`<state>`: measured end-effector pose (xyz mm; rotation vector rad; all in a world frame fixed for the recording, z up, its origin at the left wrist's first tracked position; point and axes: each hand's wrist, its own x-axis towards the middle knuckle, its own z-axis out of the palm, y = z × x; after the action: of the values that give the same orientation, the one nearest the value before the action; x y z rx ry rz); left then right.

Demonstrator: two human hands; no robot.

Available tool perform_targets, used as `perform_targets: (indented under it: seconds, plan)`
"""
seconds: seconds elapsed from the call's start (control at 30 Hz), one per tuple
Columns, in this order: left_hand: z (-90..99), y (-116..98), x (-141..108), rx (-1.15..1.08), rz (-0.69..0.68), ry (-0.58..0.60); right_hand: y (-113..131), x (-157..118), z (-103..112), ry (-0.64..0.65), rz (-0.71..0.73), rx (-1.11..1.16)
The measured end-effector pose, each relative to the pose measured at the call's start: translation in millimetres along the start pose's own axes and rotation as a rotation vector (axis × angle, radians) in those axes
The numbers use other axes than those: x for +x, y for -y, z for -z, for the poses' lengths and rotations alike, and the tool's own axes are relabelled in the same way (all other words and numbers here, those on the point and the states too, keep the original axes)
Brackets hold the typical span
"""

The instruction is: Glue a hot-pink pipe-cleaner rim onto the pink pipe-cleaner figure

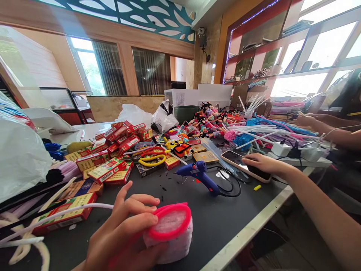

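Observation:
My left hand (pixel 124 222) grips a short, fuzzy white block made of pipe cleaners (pixel 179 248). A bright pink pipe cleaner (pixel 184 230) runs as an oval ring round its top edge, and my fingertips press against that ring. Farther off to the right, my right hand (pixel 261 163) lies with fingers stretched over a smartphone (pixel 230 159), touching its dark screen. Between the two hands, a blue hot glue gun (pixel 199 173) rests on its side, nozzle to the left. A small yellow piece (pixel 257 187) lies below the phone.
Red and cream boxes (pixel 113 169) are heaped on the left, beside a white plastic bag (pixel 19 150). Small colourful dolls (pixel 208 120) and pipe cleaner bundles (pixel 270 130) fill the back. A power strip (pixel 299 160) sits at right, near another person's arm (pixel 313 124).

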<state>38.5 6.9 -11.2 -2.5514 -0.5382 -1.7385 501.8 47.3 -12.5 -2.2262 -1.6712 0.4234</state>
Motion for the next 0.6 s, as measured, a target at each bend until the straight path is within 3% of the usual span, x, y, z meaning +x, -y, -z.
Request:
perform_targets:
  seconds: [0.1, 0.17, 0.37, 0.6]
  plan:
    - [4.9, 3, 3, 0.015, -0.044, 0.077, -10, -5, 8, 0.048, -0.011, 0.143]
    - [11.2, 7, 7, 0.022, -0.151, 0.219, -16, -8, 11, 0.059, -0.024, 0.218]
    - [16.6, 13, 10, 0.038, -0.177, 0.235, -24, -10, 10, 0.107, -0.034, 0.314]
    - [11.4, 10, 8, 0.056, -0.157, 0.215, -18, 5, 3, 0.027, -0.072, 0.224]
